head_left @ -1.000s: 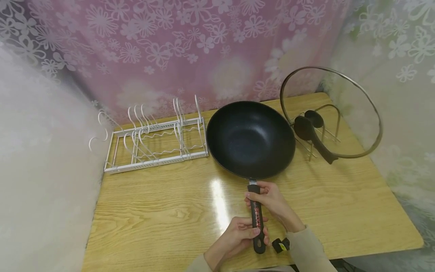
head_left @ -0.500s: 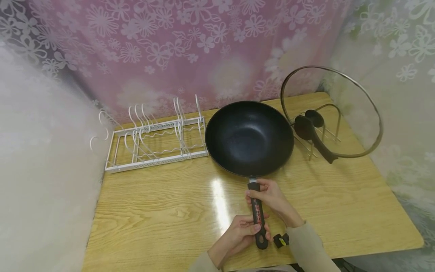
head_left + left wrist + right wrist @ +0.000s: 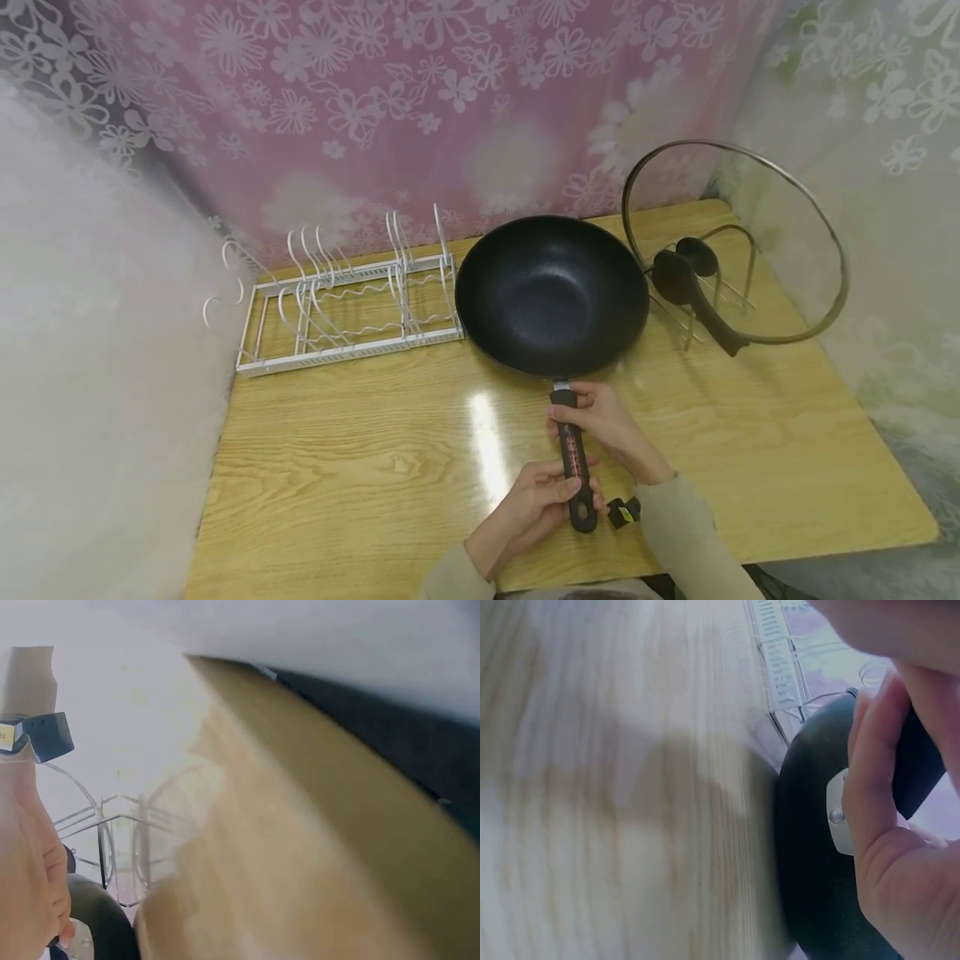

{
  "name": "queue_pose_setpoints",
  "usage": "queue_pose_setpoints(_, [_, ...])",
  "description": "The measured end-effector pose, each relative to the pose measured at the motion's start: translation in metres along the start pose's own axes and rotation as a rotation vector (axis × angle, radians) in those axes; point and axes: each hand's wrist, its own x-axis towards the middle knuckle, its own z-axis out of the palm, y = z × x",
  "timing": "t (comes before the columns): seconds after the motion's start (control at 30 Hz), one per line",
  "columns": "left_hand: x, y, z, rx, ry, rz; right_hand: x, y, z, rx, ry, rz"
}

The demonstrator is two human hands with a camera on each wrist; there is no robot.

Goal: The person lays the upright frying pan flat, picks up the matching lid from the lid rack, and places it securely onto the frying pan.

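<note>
A black wok (image 3: 551, 300) faces up in the middle of the head view, its long black handle (image 3: 573, 454) with red lettering pointing toward the person. My right hand (image 3: 603, 421) grips the handle near its metal neck. Lower down, close to the hanging hole, my left hand (image 3: 532, 504) holds the same handle between thumb and fingers. In the right wrist view, the wok's dark outer side (image 3: 821, 847) and its riveted metal bracket (image 3: 840, 812) show beside the curled fingers (image 3: 874, 765). The left wrist view catches only a bit of the wok (image 3: 101, 919).
A white wire rack (image 3: 348, 312) stands left of the wok, right by its rim. On the right, a glass lid (image 3: 836, 308) leans upright in a small wire stand (image 3: 750, 258), its black knob toward me. The wooden table (image 3: 337, 467) has its front edge near the person.
Both hands and the handle have shifted slightly up in the head view, and the handle's end has swung a little right. The grip stays the same.
</note>
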Motion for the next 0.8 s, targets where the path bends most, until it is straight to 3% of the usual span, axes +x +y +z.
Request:
queue_pose_setpoints(0.3, [-0.002, 0.004, 0.008, 0.080, 0.122, 0.010, 0.002, -0.001, -0.007, -0.029, -0.037, 0.043])
queue_pose_setpoints(0.8, [-0.005, 0.011, 0.014, 0.191, 0.165, 0.014, -0.003, -0.002, -0.012, -0.091, -0.040, 0.042])
